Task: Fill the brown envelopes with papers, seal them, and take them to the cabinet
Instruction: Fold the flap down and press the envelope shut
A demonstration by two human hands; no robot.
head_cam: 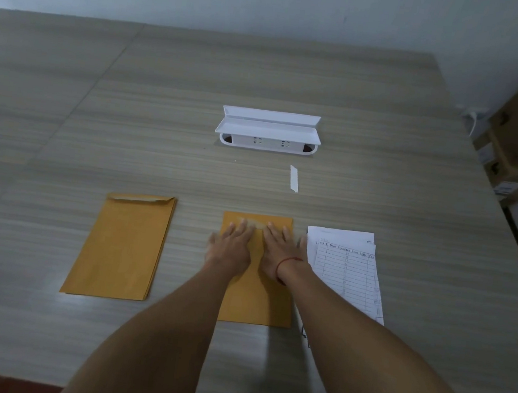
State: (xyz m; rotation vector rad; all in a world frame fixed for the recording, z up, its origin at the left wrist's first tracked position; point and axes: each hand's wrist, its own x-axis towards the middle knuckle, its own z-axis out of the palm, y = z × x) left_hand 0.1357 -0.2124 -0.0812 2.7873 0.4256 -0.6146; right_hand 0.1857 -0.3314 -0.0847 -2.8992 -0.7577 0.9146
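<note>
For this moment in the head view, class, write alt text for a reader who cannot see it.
Both hands, left hand and right hand, press flat on a brown envelope on a wood-grain table. A stack of envelopes lies left, printed papers right, a white socket box beyond.

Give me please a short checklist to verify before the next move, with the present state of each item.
1. Both hands press flat on the middle envelope: ok; left hand and right hand lie open near its top.
2. Flap folded down: ok, no raised flap shows; whether it is glued: cannot tell.
3. Papers inside this envelope: cannot tell.
4. Peeled white strip out of the way: ok, it lies apart, towards the socket box.
5. Next envelopes ready: ok, the stack of envelopes lies to the left, top flap open.
6. Sheets left to fill them: ok, printed papers lie to the right.
</note>
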